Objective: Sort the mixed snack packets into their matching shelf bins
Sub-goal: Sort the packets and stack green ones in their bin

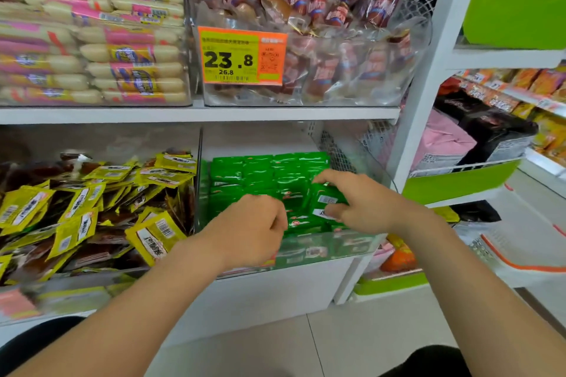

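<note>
Right hand [364,203] pinches a green packet [327,198], barcode up and lying crosswise, directly over the green bin [352,246], near right, so a short drop looks enough; left hand [257,223] curls just left, grip unclear.

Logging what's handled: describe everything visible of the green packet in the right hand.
The green packet is small, glossy and foil-like, with a white barcode label facing up. The right hand pinches it, thumb below, fingers over its top edge, tilted above rows of matching green packets in the clear-fronted bin.
</note>
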Demonstrator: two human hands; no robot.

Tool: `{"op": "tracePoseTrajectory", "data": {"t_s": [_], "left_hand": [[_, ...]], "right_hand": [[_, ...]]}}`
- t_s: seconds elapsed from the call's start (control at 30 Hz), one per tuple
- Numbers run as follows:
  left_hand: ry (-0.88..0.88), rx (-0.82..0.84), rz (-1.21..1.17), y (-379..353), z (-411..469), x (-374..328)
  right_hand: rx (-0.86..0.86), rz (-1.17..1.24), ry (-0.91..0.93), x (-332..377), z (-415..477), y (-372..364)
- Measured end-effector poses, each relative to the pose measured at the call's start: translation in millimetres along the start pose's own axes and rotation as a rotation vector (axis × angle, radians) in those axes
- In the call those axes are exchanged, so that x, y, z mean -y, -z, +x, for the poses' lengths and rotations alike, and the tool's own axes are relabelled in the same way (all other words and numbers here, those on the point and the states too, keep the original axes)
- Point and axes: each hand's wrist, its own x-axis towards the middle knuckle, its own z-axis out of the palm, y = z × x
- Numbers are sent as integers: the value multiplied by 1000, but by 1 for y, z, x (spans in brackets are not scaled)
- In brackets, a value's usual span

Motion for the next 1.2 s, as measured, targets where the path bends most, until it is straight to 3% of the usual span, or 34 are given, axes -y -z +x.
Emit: {"op": "tracePoseTrajectory", "data": {"t_s": [0.1,0.27,0.33,0.47,0.63,0.83,1.0,1.2], "left_hand": [[0,182,155,-5,6,3],[-90,234,185,-6,1,5],[-110,279,183,-7,1,8],[-109,277,149,-6,1,9],[-83,223,310,-1,-3,7],[9,199,431,-3,-4,13],[-32,140,440,-8,-5,14],[-139,76,345,-11,-2,12]], "right_hand": [[37,32,14,-2,10,-7],[280,-108,-30,2,26,-13],[286,-96,-49,5,28,-7],[313,-154,-59,10,33,-4],[294,-308,8,14,35,-1],[386,-426,-43,29,40,-10],[384,-352,-12,25,41,-7],[153,-251,48,18,30,-11]]}}
